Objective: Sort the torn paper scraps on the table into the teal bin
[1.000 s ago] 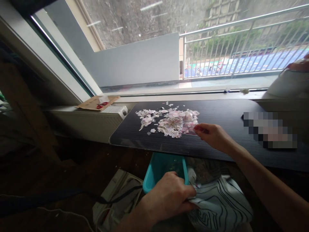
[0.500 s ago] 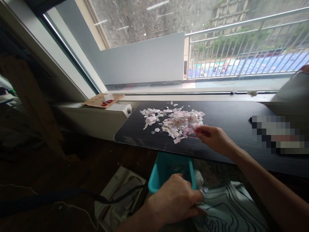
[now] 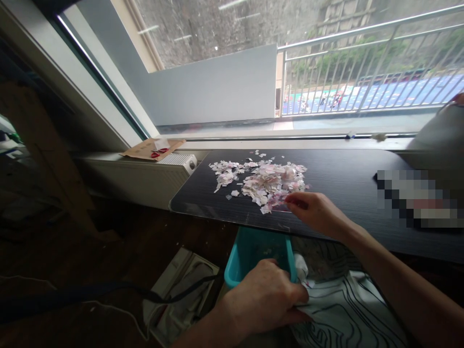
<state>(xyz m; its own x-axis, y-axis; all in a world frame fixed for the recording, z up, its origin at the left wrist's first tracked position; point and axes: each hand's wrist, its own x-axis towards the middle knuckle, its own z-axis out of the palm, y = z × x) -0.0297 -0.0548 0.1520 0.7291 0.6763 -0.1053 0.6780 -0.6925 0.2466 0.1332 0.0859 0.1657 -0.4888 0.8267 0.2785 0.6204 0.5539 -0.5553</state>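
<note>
A pile of small white and pinkish paper scraps (image 3: 270, 179) lies spread on the black tabletop (image 3: 337, 179). At its near right edge is my right hand (image 3: 313, 210), thumb and fingers pinched on a thin, see-through pinkish sheet (image 3: 279, 210) that lies low against the table beside the scraps. Below the table's front edge stands a teal bin (image 3: 237, 256), with a few scraps inside. My left hand (image 3: 264, 297) is closed over the bin's near rim; its fingertips are partly hidden.
A white radiator (image 3: 177, 169) adjoins the table's left end, with brown cardboard (image 3: 145, 149) and red-handled scissors (image 3: 159, 152) on top. White fabric with black lines (image 3: 348, 309) covers the lap. A pale box-like object (image 3: 181, 290) sits left of the bin. The window (image 3: 217, 87) is behind.
My right hand has moved slightly left and nearer the table's front edge, the pinkish sheet moving with it. My left hand stays at the bin.
</note>
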